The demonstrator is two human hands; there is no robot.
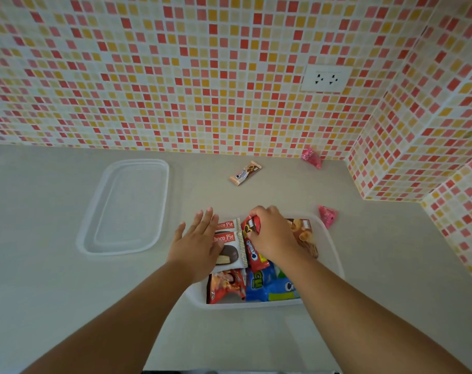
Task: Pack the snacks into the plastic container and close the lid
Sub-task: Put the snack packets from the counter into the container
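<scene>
Right hand (272, 233) curled round red snack pack (252, 224); left hand (199, 238) flat, fingers straight, on Choco Pie (229, 248)

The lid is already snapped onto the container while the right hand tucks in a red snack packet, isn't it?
Not quite. The head view shows the lid lying flat on the counter, left of the open container. The rest holds: the right hand grips a red snack packet over the container.
</scene>
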